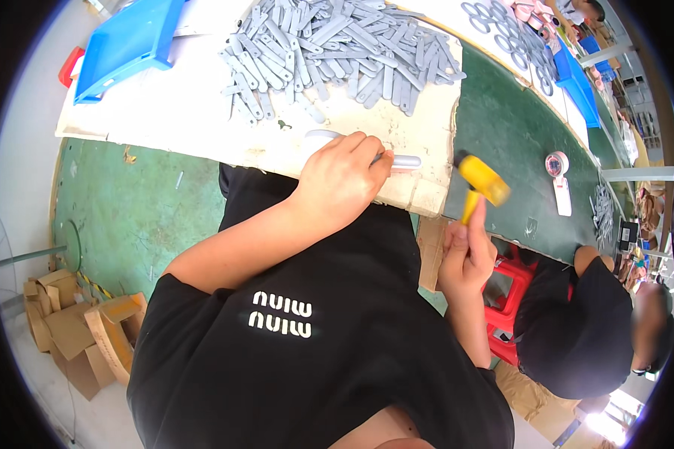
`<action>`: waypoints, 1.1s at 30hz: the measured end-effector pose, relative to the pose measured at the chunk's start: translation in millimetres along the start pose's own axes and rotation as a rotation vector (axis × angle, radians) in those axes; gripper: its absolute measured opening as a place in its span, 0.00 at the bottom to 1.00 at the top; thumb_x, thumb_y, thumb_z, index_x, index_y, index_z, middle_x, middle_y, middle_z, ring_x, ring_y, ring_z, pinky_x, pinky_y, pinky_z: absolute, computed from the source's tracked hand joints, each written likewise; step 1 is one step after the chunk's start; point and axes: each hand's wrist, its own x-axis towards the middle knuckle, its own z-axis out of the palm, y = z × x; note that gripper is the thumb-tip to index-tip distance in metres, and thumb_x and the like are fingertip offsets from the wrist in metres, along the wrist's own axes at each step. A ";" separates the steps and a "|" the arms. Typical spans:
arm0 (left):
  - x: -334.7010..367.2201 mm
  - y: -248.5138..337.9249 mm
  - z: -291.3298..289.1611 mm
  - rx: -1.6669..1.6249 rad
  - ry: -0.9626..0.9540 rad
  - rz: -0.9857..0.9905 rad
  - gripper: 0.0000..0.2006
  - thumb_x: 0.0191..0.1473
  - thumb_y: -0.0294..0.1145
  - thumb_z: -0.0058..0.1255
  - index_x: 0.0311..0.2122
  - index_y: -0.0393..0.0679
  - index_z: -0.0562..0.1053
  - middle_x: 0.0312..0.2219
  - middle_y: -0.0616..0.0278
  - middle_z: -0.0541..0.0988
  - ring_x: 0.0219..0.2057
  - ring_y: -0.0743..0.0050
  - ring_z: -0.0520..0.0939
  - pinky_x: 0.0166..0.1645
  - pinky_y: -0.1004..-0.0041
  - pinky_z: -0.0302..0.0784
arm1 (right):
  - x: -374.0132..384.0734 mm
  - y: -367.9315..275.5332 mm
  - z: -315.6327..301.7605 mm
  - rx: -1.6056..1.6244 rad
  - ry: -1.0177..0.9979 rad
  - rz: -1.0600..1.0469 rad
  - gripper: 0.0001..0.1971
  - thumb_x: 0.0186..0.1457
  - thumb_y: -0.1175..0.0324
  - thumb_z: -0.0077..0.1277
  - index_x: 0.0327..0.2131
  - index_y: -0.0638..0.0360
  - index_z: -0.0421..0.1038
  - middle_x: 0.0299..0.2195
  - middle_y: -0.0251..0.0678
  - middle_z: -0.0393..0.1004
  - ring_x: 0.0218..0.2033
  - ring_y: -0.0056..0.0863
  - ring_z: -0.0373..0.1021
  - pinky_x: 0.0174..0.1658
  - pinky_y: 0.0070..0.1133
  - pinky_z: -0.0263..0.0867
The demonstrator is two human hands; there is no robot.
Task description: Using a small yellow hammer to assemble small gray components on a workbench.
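My left hand (342,178) is closed at the front edge of the cream-coloured board (195,127), gripping a long grey plastic strip (407,162) that pokes out on its right. Something small and dark shows at the fingertips, too little to name. Just beyond the knuckles, another pale grey piece (321,135) is partly covered by the hand. My right hand (468,262) is wrapped round the handle of a yellow hammer (483,179), holding it up to the right of the board's edge. The hammer head is slightly blurred.
A big heap of grey plastic strips (337,52) covers the board's far side. Blue trays (123,56) lie far left. On the green table (502,150) rests a white fan-shaped device (559,183). A co-worker in black (577,329) sits at right; cardboard boxes (75,329) stand lower left.
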 end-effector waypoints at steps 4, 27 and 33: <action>0.1 0.8 -2.1 0.009 -0.010 -0.003 0.09 0.45 0.22 0.60 0.36 0.39 0.81 0.34 0.63 0.79 0.34 0.63 0.81 0.36 0.66 0.79 | 15.2 -6.8 1.0 -0.201 -0.289 0.071 0.27 0.68 0.80 0.43 0.69 0.62 0.64 0.23 0.28 0.70 0.23 0.14 0.63 0.34 0.14 0.65; -5.8 -17.3 9.4 -0.501 -0.065 -0.340 0.24 0.54 0.22 0.66 0.56 0.40 0.70 0.38 0.53 0.85 0.33 0.55 0.87 0.39 0.66 0.84 | 19.8 -13.0 -8.3 0.167 -0.179 0.129 0.24 0.69 0.80 0.43 0.67 0.62 0.66 0.22 0.27 0.67 0.21 0.14 0.62 0.29 0.16 0.63; -5.3 -19.9 10.7 -0.636 -0.058 -0.382 0.30 0.54 0.22 0.65 0.60 0.39 0.63 0.37 0.53 0.84 0.26 0.54 0.84 0.32 0.62 0.80 | 16.3 -1.2 17.9 0.278 0.056 -0.249 0.27 0.67 0.82 0.42 0.69 0.58 0.64 0.22 0.34 0.72 0.20 0.21 0.65 0.29 0.18 0.65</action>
